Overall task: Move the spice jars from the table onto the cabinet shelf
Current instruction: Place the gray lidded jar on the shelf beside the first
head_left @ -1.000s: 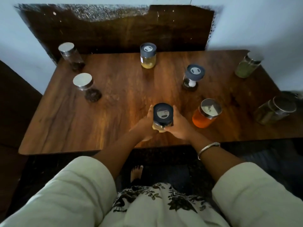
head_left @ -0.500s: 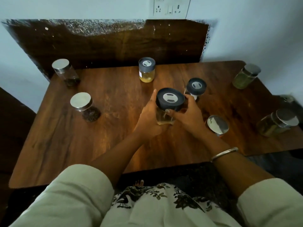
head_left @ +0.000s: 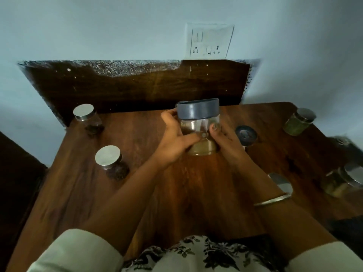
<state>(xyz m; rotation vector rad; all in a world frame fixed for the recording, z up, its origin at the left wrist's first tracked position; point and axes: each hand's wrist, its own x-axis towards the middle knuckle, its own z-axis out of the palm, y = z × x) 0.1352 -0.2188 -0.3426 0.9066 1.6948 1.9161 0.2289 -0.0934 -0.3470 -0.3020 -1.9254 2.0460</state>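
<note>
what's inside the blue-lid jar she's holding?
The blue-lid jar, held between left hand and right hand, has brownish-tan powder in its lower part; above that the glass looks empty. Fingers cover parts of the wall.

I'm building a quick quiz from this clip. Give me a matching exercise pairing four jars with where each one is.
1. blue-lidded jar of tan powder
2. green spice jar
3. small blue-lidded jar
4. silver-lidded jar of dark spice

A. back left corner of the table
B. held in both hands
C. back right of the table
D. just right of the right hand

Pairs: 1-B, 2-C, 3-D, 4-A
</note>
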